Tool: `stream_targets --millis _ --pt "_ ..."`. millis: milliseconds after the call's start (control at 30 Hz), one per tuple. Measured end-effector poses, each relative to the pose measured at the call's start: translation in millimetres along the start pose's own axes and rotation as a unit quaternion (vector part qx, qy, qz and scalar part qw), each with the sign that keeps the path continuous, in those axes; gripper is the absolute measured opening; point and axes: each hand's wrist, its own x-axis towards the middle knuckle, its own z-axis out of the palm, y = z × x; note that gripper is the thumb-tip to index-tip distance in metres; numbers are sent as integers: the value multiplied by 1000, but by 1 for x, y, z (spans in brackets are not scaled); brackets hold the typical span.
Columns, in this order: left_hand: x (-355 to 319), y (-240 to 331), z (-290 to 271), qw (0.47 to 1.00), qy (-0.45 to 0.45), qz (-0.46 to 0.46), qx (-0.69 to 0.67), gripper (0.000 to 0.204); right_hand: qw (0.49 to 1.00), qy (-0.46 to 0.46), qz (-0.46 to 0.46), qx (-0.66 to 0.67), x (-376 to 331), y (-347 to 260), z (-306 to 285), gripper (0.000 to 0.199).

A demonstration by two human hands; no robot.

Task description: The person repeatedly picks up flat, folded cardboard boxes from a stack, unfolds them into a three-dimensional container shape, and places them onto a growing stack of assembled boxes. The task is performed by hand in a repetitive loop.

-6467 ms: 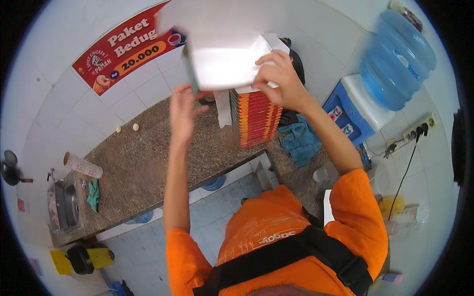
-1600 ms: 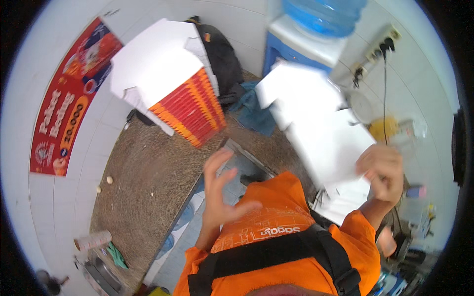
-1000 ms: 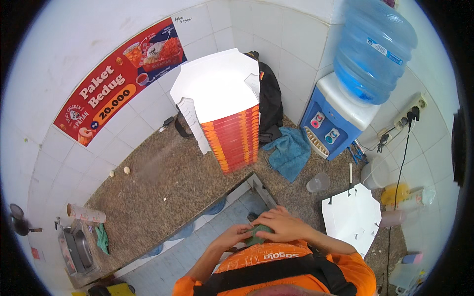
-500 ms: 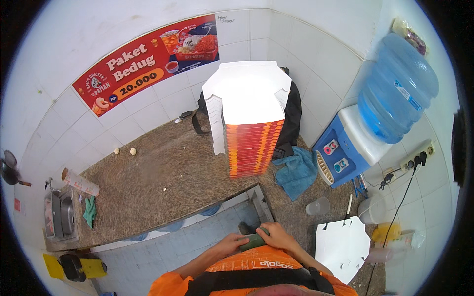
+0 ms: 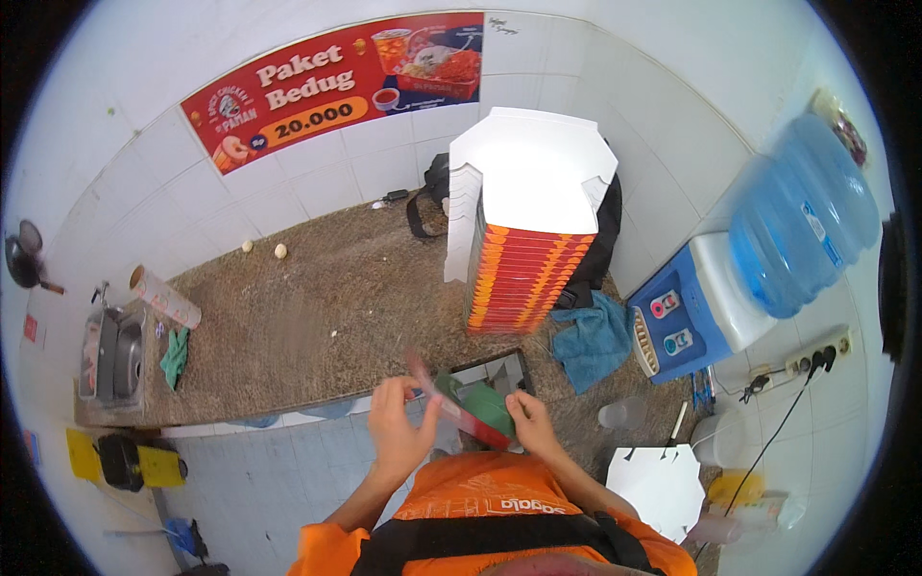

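In front of my orange shirt, above the counter's edge, I hold a limp-looking green piece (image 5: 488, 404) with a red strip along its near side; motion smears it and I cannot make out its kind. The raised fingers of my left hand (image 5: 399, 427) are closed on the end of the red strip. My right hand (image 5: 534, 422) pinches the green piece at its right edge. Beyond my hands, a tall stack of red-and-orange cardboard boxes (image 5: 528, 283) with white inner flaps stands on the brown stone counter (image 5: 317, 317).
A blue cloth (image 5: 591, 341) lies beside a blue-and-white water dispenser (image 5: 696, 307). Nearer are a clear cup (image 5: 622, 414) and a flat white carton (image 5: 658, 490). On the far left, a paper-cup stack (image 5: 165, 296) and a green cloth (image 5: 175, 357) lie by a sink (image 5: 120, 350).
The green piece, a compact roll before, is spread wider and shows its red strip. My left hand has risen and moved left, away from my right. The view has shifted.
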Motion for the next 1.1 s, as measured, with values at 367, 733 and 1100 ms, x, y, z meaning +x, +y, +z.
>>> stream_targets --millis 367,733,1100 --pt "-43 -43 23 968 92 65 -222 57 908 -402 -14 121 16 -72 50 41" --pt "-69 -60 19 988 85 -13 -129 53 940 -320 5 116 39 -64 75 39" --pt "-63 -84 19 991 58 118 23 68 963 -192 -8 188 56 -70 56 31"
